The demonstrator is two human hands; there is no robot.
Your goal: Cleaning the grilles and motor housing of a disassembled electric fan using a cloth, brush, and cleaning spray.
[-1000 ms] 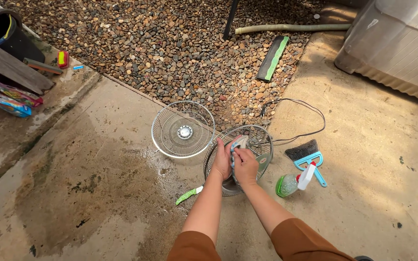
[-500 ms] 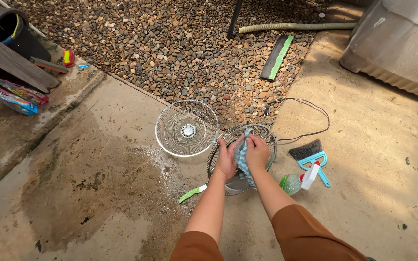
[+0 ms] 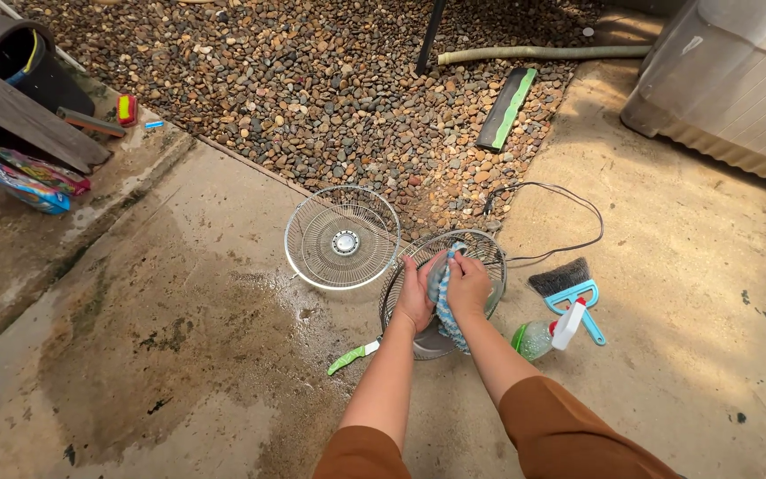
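Both hands meet over the round wire fan guard (image 3: 480, 253): left hand (image 3: 416, 294) steadies, right hand (image 3: 469, 286) has its grip clamped on the blue-and-white cloth (image 3: 447, 306). Best wipe spoke by spoke.

This was a yard outside a home. The ground was a wet concrete floor (image 3: 179, 355), and just behind it lay a bed of small brown pebbles (image 3: 330, 80). On the far side of the pebbles lay a hose (image 3: 543, 51). At the right edge of the pebbles was a green-edged squeegee (image 3: 507, 108). Left of the pebbles stood a dark bucket (image 3: 19, 62). Near the pebbles, on the concrete, were a little brush (image 3: 565, 288) and a spray bottle (image 3: 547, 333). Sunlight fell on everything.
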